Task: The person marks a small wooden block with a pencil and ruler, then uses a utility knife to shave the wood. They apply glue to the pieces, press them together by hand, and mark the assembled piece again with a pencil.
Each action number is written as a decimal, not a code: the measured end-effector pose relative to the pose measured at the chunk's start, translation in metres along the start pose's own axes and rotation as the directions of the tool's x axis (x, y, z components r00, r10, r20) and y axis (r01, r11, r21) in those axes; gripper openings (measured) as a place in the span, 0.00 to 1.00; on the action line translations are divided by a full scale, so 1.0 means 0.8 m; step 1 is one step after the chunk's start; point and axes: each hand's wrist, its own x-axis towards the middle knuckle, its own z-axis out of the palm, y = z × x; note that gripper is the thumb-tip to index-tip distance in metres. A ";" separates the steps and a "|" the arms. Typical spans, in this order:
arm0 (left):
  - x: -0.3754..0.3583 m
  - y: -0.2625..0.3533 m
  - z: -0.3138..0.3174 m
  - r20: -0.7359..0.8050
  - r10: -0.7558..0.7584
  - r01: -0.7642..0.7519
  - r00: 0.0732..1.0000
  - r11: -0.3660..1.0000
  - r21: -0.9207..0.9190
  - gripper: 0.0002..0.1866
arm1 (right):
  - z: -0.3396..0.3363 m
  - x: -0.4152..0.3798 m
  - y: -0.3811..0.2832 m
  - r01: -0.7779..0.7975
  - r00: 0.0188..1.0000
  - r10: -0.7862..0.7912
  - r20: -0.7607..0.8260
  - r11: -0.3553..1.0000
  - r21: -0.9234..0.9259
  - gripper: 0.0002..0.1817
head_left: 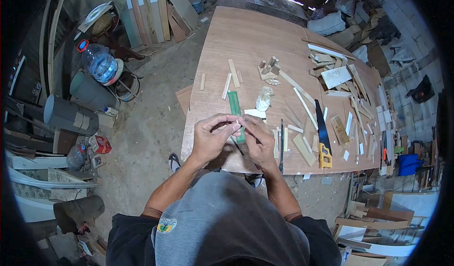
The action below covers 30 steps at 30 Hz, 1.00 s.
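Note:
My left hand (213, 137) and my right hand (259, 139) meet above the table's near edge, thumbs and fingertips pinched together. Whatever lies between the fingertips is too small to make out. Beneath them a green strip (234, 102) lies on the tabletop, partly covered by the hands. A thin dark stick (237, 146) shows below, between the wrists. Just beyond my right hand stands a clear container with white contents (263, 100), beside a white card (255, 114). A long thin dark tool (282, 145) lies right of my right hand.
On the wooden table (250, 34) lie a yellow-handled handsaw (323, 136), a small wooden block assembly (270, 70), thin strips (233, 73) and many offcuts (303, 150). A large water bottle (98, 62) stands on a stool at left. Boards (149, 17) lean behind.

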 end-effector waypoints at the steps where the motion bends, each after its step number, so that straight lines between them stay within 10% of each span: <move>1: 0.000 0.003 0.000 0.004 -0.005 0.005 1.000 1.000 0.028 0.11 | 0.000 0.001 0.002 0.039 0.999 -0.039 0.001 0.999 -0.017 0.23; 30: -0.013 0.005 -0.002 0.068 -0.023 0.013 0.997 0.990 0.139 0.12 | -0.029 0.008 -0.012 0.245 0.961 -0.200 0.190 0.937 -0.250 0.27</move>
